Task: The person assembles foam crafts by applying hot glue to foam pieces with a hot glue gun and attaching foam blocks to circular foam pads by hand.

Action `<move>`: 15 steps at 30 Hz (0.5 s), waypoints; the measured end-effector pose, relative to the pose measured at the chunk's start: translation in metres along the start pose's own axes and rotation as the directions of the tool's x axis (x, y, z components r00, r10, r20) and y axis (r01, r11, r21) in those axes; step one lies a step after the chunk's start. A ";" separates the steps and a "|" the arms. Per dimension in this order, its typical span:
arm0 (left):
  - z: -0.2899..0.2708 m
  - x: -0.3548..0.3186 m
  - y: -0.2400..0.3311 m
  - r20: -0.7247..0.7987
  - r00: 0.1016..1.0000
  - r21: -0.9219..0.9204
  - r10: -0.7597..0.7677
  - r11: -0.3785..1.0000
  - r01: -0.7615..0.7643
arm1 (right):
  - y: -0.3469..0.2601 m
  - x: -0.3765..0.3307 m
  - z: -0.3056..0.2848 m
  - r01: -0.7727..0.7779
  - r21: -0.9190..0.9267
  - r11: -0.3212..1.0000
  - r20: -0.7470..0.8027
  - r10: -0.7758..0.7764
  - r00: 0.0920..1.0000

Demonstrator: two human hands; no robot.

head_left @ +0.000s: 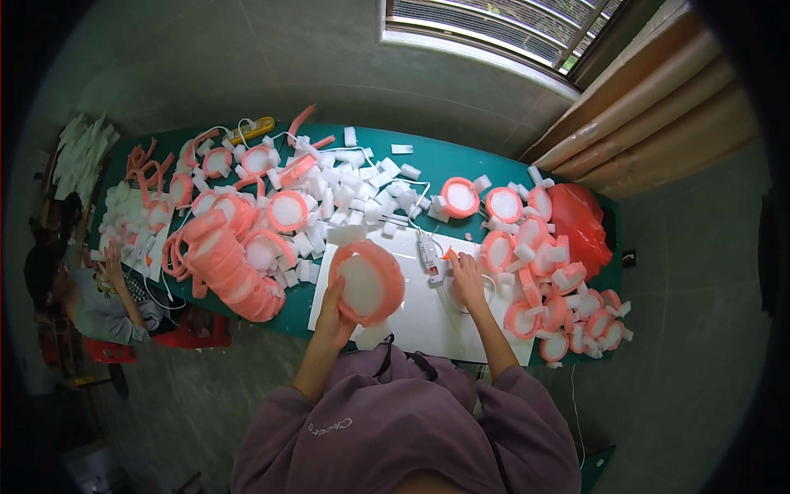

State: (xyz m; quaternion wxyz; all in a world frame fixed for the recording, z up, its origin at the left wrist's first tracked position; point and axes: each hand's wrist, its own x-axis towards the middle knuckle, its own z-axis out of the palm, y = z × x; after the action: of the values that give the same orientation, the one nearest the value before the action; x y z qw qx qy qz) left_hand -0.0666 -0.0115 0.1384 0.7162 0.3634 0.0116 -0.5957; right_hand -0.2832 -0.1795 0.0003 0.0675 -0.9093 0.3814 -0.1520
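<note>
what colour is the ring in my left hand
The ring is pink, best seen in the head view.

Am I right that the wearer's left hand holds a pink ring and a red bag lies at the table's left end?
Almost: the head view shows the red bag at the table's right end; the left hand holds a pink ring.

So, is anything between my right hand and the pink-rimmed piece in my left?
The white power strip lies on the white board between your right hand and the pink-rimmed piece; the piece looks raised, so probably clears it.
</note>
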 end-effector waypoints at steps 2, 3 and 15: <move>0.004 -0.001 0.001 0.013 0.999 0.003 0.034 0.999 -0.034 | 0.007 0.007 0.018 0.002 -0.041 0.999 0.093 0.001 0.996; 0.002 -0.003 0.002 0.021 0.999 0.007 0.045 0.999 -0.046 | 0.009 0.011 0.025 0.023 -0.031 0.999 0.093 -0.020 0.995; -0.014 -0.008 0.006 0.026 0.998 -0.017 0.060 0.998 -0.060 | 0.010 0.013 0.035 -0.016 0.013 1.000 0.098 0.014 0.995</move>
State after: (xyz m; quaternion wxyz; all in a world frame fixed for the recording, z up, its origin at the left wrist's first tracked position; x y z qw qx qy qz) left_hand -0.0576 0.0034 0.1347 0.7368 0.3498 -0.0039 -0.5786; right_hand -0.2703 -0.1957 -0.0321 0.0937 -0.9123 0.3834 -0.1093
